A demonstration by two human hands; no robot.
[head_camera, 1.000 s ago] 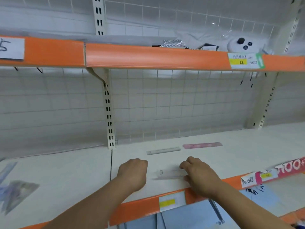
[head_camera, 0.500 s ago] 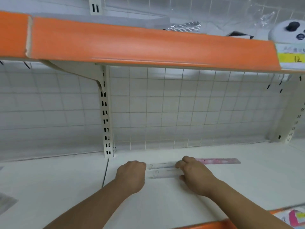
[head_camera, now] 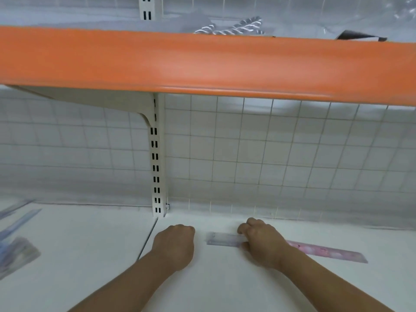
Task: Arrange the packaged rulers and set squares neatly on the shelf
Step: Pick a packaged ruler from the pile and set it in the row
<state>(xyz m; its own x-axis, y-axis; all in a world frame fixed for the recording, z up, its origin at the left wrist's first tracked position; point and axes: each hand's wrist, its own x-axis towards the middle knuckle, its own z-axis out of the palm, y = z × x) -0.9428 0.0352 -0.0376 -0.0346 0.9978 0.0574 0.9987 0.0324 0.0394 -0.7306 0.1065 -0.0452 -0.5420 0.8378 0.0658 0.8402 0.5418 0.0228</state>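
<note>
Both hands have slid deeper along the shelf (head_camera: 225, 280). Right hand (head_camera: 263, 244) fingers grip the clear ruler (head_camera: 221, 239), end-on to the pink ruler (head_camera: 326, 252); left hand (head_camera: 173, 246) is fisted, empty. Set squares (head_camera: 15, 255) far left look unsorted.

The left hand (head_camera: 174, 242) and right hand (head_camera: 262, 240), low in the middle of the frame, were bare. The left forearm (head_camera: 126, 287) and right forearm (head_camera: 326, 282) were bare too, right down to the bottom edge.
</note>
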